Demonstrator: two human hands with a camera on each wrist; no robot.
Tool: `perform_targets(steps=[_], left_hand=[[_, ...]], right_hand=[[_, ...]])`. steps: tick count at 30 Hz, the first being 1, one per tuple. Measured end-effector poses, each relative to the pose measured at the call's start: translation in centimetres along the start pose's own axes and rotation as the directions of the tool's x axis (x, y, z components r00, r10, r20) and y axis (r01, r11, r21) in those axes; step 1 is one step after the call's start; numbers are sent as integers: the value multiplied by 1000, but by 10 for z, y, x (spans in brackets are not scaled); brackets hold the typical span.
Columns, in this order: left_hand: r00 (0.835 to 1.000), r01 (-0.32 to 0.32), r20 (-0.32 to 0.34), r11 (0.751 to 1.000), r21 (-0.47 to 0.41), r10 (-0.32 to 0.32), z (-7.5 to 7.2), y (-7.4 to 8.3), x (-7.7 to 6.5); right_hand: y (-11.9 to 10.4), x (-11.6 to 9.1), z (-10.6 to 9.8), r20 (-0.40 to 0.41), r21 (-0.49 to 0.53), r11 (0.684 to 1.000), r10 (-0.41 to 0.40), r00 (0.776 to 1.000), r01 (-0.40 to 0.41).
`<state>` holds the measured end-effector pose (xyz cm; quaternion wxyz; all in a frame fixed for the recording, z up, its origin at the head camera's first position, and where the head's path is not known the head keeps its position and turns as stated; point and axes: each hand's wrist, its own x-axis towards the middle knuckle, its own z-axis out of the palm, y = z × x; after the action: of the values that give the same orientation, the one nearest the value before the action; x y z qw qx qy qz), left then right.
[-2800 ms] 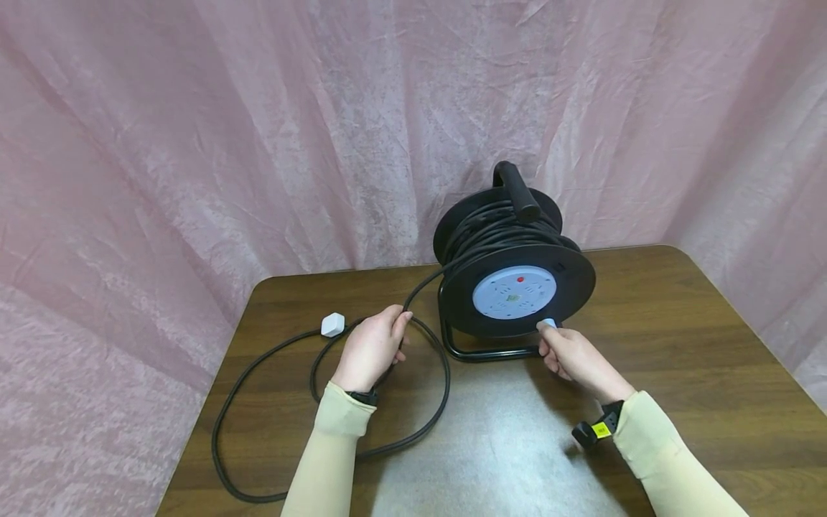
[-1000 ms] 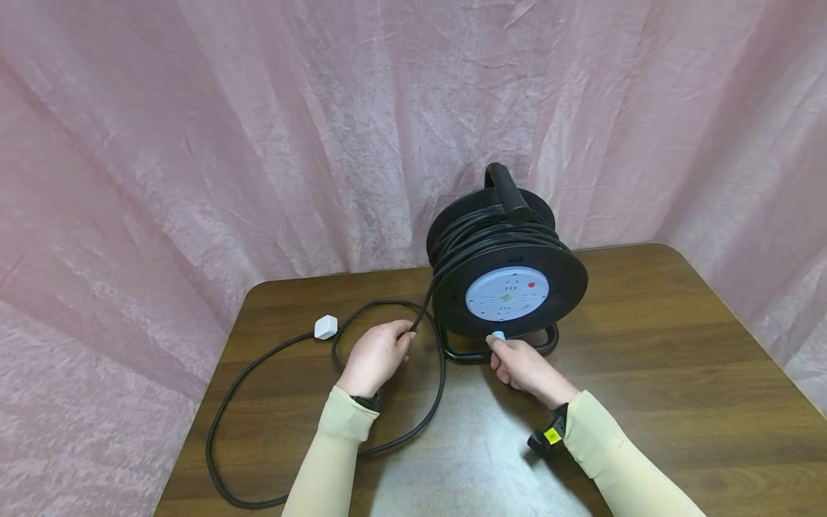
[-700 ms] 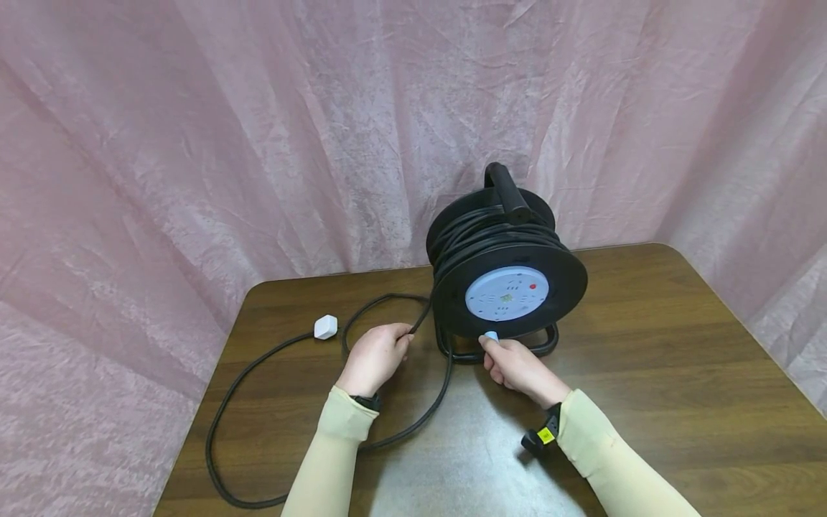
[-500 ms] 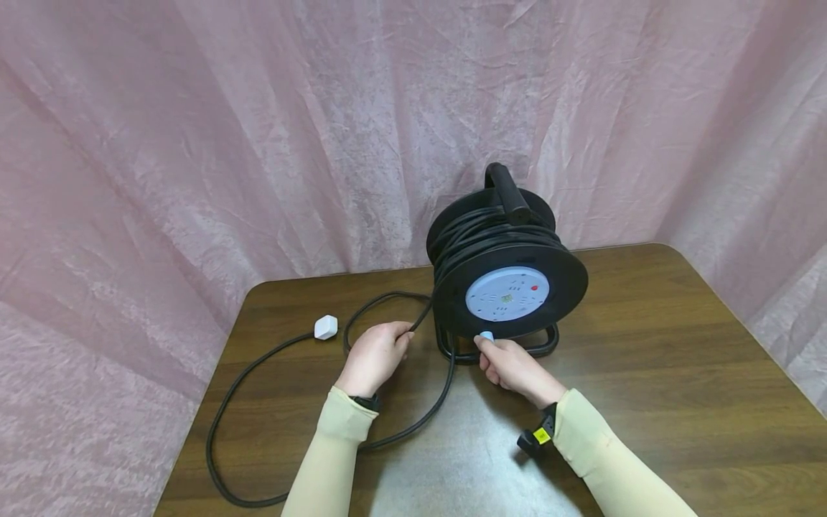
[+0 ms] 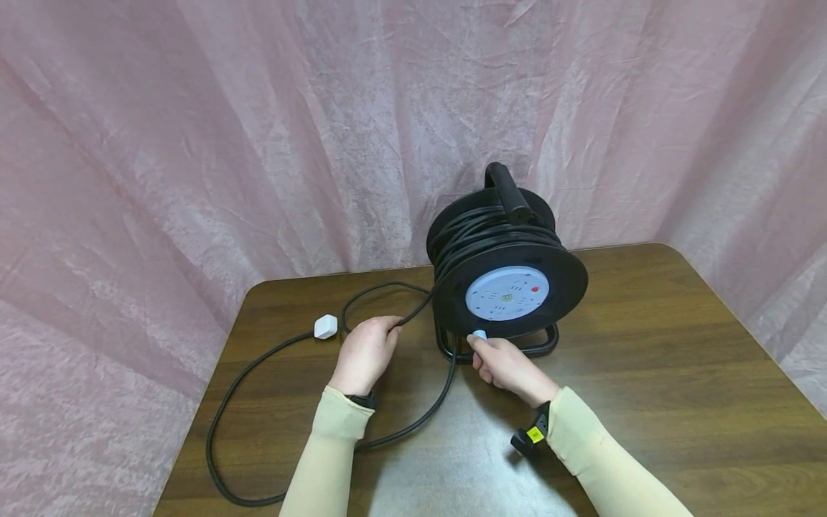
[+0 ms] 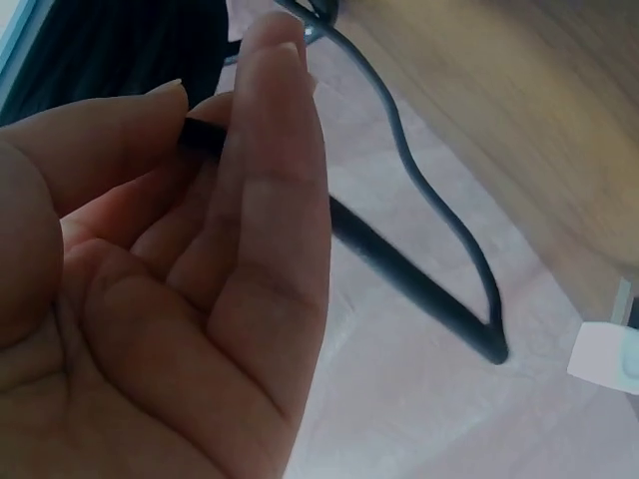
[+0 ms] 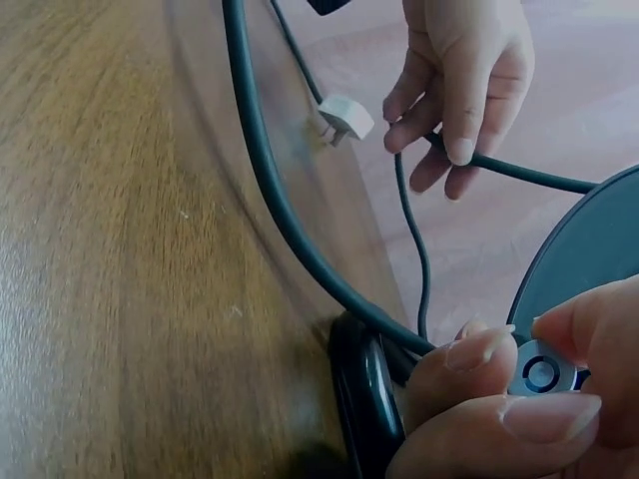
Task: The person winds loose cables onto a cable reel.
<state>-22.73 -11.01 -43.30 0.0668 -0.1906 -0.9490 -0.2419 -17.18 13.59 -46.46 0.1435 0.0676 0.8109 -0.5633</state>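
Note:
A black cable reel [image 5: 568,287] with a pale blue socket panel [image 5: 507,305] stands on the table in the head view. My right hand [image 5: 507,366] pinches the reel's small pale blue crank knob [image 7: 542,371] at the bottom of the front flange, between thumb and fingers. To its left, my left hand [image 5: 365,353] holds the black cable [image 6: 414,274] between thumb and fingers, where it leads up to the drum. More cable lies in loose loops on the table, ending in a white plug [image 5: 326,327] beyond the left hand. The left hand partly hides one loop.
The brown wooden table [image 5: 659,345] has its far edge along a pink curtain [image 5: 362,143]. Under the drum sits the reel's black tubular stand [image 5: 541,350], and a carrying handle [image 5: 508,194] rises above it. A cable run passes close to the stand.
The drum has turned clockwise, my right hand carrying the knob from lower right to the bottom left. The reel shifted slightly left in view. Lately my left hand moved a little left along the cable.

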Motion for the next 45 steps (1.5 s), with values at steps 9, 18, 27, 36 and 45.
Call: perform_targets(steps=[9, 18, 27, 36, 45], left_hand=[[998, 59, -28, 998, 29, -59, -12, -11, -1], [999, 27, -20, 999, -36, -27, -25, -22, -3], [976, -88, -195, 995, 43, 95, -30, -25, -4], [912, -130, -374, 983, 128, 170, -36, -32, 0], [927, -152, -344, 988, 24, 151, -48, -42, -1]], right_hand=[[-4, 1, 4, 4, -1, 1000, -11, 1000, 11], [-9, 2, 8, 13, 0, 1000, -13, 1000, 13], [-19, 2, 12, 51, -8, 999, -37, 998, 38], [-27, 3, 17, 48, 7, 999, -52, 998, 51], [-33, 2, 18, 69, 15, 997, -81, 994, 80]])
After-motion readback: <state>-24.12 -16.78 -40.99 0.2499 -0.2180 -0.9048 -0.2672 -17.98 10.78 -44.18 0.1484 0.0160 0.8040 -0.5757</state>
